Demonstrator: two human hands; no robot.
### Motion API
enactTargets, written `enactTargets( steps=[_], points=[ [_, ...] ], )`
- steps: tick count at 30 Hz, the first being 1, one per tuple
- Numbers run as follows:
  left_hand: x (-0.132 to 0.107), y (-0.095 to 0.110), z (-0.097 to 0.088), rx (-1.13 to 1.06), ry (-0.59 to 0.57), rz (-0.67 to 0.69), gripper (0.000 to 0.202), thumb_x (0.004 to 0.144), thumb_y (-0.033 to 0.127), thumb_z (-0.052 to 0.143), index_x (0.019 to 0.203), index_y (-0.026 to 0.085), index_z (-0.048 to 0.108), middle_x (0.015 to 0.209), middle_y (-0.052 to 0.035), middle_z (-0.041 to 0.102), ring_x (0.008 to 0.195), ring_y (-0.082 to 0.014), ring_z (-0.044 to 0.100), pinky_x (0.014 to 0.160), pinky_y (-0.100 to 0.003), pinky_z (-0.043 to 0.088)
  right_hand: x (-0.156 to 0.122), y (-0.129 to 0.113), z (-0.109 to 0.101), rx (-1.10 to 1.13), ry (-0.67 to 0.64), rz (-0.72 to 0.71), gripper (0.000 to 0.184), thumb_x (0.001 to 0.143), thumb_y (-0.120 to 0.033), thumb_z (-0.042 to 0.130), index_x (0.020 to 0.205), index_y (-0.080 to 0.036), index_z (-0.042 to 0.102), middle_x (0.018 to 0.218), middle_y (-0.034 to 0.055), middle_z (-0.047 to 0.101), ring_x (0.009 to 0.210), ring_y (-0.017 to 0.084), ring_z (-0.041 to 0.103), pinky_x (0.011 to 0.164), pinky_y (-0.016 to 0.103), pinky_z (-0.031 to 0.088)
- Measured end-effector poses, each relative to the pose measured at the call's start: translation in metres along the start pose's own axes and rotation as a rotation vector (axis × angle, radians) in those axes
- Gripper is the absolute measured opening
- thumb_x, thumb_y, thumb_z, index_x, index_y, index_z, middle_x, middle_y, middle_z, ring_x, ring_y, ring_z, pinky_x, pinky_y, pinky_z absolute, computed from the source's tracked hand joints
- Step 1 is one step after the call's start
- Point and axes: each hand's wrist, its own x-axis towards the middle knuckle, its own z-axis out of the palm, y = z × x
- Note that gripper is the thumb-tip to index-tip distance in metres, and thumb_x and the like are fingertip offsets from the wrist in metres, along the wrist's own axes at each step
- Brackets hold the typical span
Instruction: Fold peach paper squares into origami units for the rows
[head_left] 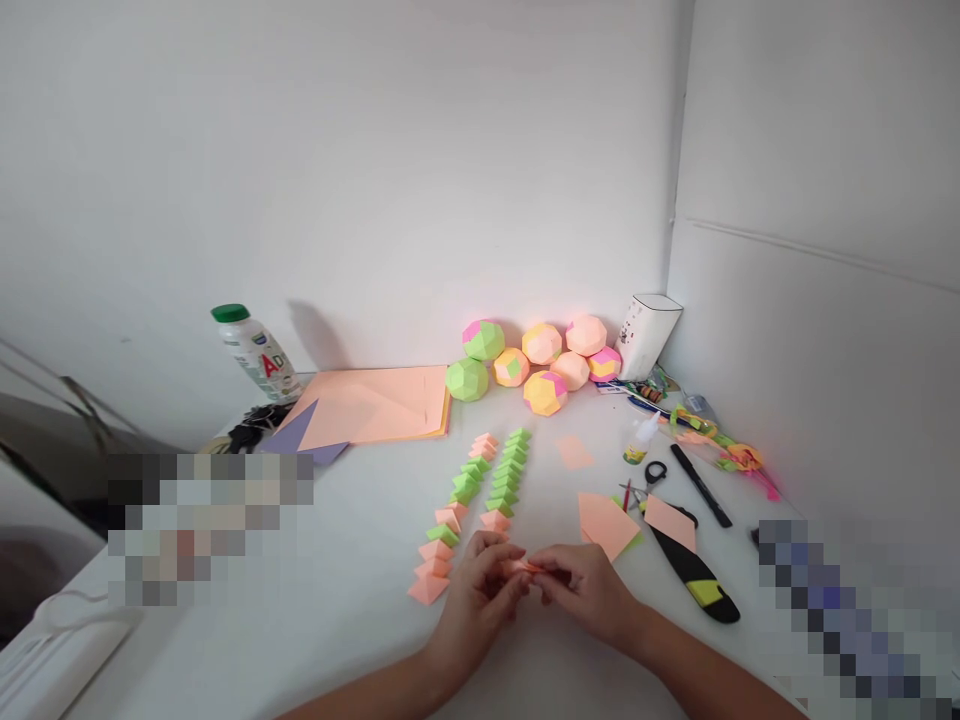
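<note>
Both hands meet over the near middle of the table. My left hand [480,590] pinches one end of a small piece of folded peach paper [523,566], and my right hand [581,585] pinches the other. Fingers cover most of the piece, so its full shape is hidden. Just beyond my left hand stand two rows of small folded paper units: a left row in peach and green [465,487] and a right row, mostly green [510,470], with peach at its near end. Loose peach paper sheets [606,525] lie beyond my right hand.
Several faceted paper balls [541,344] sit against the wall. Left of them is a stack of peach sheets [367,400] and a white bottle [255,350]. On the right lie scissors [654,473], a glue bottle [641,440], a black pen [701,486] and a black-and-yellow tool [701,585].
</note>
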Motion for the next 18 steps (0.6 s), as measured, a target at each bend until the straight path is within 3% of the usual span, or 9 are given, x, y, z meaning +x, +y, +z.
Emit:
enactTargets(
  steps=[4,7,10,14,18],
  points=[
    [-0.001,-0.001,-0.002,0.110,0.021,0.029,0.020,0.081,0.039,0.061,0.082,0.020,0.065,0.106,-0.0069,0.050,0.059,-0.0106,0.056,0.048,-0.024,0.048,0.000,0.003,0.000,0.009,0.028,0.006,0.025,0.088,-0.036,0.053,0.089,-0.019,0.070,0.069,0.0029,0.069,0.058,0.015,0.061,0.057,0.024,0.047],
    [-0.001,0.001,-0.003,0.157,-0.031,0.026,0.021,0.083,0.038,0.058,0.077,0.019,0.065,0.088,-0.0057,0.060,0.060,-0.0129,0.055,0.053,-0.024,0.046,0.000,0.004,0.000,-0.016,0.030,0.010,0.024,0.087,-0.035,0.054,0.086,-0.018,0.071,0.068,0.0032,0.068,0.058,0.015,0.061,0.056,0.025,0.047],
    [-0.002,0.004,-0.004,0.180,-0.056,0.023,0.022,0.084,0.037,0.058,0.075,0.018,0.066,0.066,-0.0025,0.061,0.061,-0.0151,0.054,0.057,-0.025,0.044,0.001,0.005,0.000,0.052,0.038,0.070,0.021,0.084,-0.033,0.057,0.089,-0.016,0.069,0.074,0.0055,0.071,0.058,0.016,0.064,0.057,0.027,0.049],
    [-0.002,0.009,-0.005,0.198,-0.008,0.065,0.023,0.083,0.037,0.059,0.071,0.018,0.067,0.068,-0.0031,0.064,0.064,-0.0165,0.055,0.060,-0.026,0.044,0.001,0.009,0.002,0.229,0.039,0.157,0.021,0.081,-0.033,0.062,0.092,-0.016,0.066,0.078,0.0065,0.073,0.058,0.017,0.067,0.060,0.029,0.053],
    [-0.002,0.013,-0.006,0.166,-0.034,0.145,0.020,0.084,0.033,0.059,0.074,0.020,0.070,0.073,-0.0036,0.065,0.070,-0.0177,0.058,0.068,-0.029,0.046,0.002,0.012,0.003,0.356,0.028,0.208,0.020,0.079,-0.033,0.065,0.088,-0.016,0.065,0.074,0.0053,0.073,0.055,0.016,0.066,0.052,0.025,0.050]
  ],
)
